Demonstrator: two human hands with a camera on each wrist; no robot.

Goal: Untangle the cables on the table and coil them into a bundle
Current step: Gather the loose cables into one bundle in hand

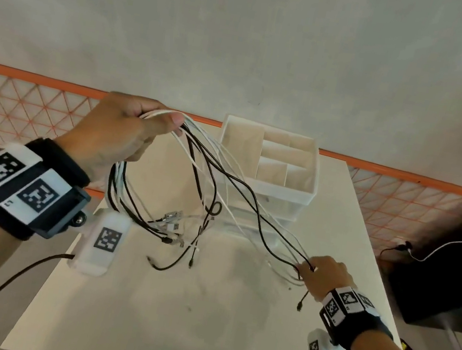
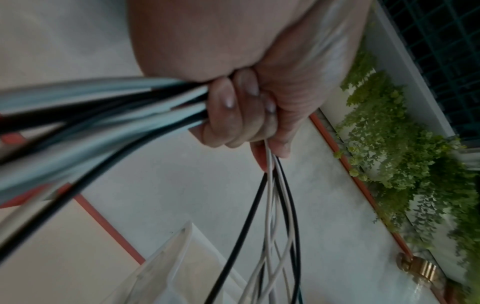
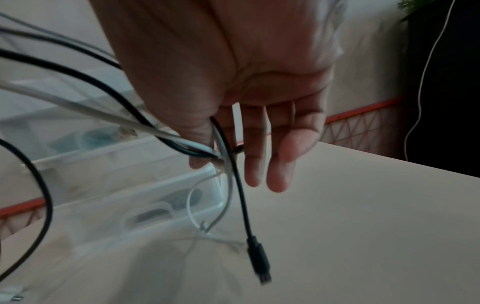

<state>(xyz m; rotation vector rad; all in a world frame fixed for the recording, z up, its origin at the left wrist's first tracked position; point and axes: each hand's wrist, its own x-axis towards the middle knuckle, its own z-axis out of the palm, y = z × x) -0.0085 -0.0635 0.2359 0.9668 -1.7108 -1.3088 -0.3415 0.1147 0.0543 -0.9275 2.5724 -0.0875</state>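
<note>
Above the pale desk [image 1: 200, 308], a mixed lot of black and white cables [image 1: 223, 173] is strung through the air between the two hands. Behind them sits a white divided organizer [image 1: 283, 188] on clear drawers, near the desk's far edge. Up high on the left, the left hand [image 1: 120, 130] has its fingers [image 2: 223, 107] curled tight round a gathered loop of cables; strands come out both sides of the fist, some sagging in a loop below the wrist, others running down and across. Lower on the right, the right hand [image 1: 326, 276] pinches the far ends between thumb and forefinger, while its other fingers [image 3: 280, 164] hang straight and apart, clear of the strands. Loose plug ends [image 1: 174, 226] dangle near the desk in the middle, and one black plug [image 3: 259, 261] hangs just below the right hand.
</note>
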